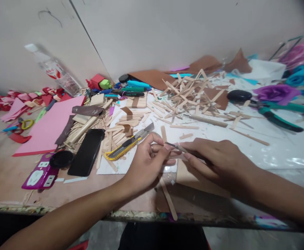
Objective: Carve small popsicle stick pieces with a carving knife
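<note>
Your left hand (146,161) and right hand (216,161) meet over the table's (8,177) near edge, both pinching one thin stick (176,147) that spans the gap between them. Your left fingertips close on its left end; your right fingers curl around its right end. A yellow utility knife (127,144) lies just beyond your left hand, a black phone (86,151) farther left.

Brown wooden table (6,177) spans frame, front edge worn. Left of centre: black phone (86,157), purple socket strip (39,176), pink sheet (51,126). Centre: yellow utility knife (124,147) on white paper (120,163). Upper centre: heap of wooden sticks (188,93). Right: clear plastic sheet (284,149), green-handled pliers (274,116).
</note>
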Motion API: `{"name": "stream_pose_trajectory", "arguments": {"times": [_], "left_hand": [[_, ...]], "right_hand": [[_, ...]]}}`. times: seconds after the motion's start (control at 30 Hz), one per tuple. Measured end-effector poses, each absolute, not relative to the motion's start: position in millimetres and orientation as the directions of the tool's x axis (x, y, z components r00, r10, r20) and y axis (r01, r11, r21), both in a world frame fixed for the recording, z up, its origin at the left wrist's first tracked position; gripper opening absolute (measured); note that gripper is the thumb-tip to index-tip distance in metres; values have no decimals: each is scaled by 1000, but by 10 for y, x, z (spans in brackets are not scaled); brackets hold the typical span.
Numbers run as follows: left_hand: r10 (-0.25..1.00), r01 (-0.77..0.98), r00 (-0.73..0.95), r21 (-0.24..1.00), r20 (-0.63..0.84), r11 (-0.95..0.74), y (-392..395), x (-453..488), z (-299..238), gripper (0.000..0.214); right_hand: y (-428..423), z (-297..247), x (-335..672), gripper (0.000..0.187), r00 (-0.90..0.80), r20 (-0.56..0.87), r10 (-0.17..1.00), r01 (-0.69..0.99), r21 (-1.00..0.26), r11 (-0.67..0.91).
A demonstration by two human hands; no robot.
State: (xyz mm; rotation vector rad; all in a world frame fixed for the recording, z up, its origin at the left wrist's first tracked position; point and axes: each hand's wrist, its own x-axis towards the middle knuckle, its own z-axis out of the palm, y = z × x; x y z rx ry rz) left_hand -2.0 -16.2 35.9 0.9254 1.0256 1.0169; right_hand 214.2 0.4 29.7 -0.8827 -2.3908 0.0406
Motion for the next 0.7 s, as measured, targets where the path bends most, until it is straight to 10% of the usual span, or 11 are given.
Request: {"name": "stream_pose_trajectory", "arguments": {"times": [0.7], "left_hand": [[983, -141, 156, 983, -93, 116, -193, -34, 405, 24]], "right_hand": [[-88, 326, 2100, 17, -571, 508, 645, 596, -282, 751]]}}
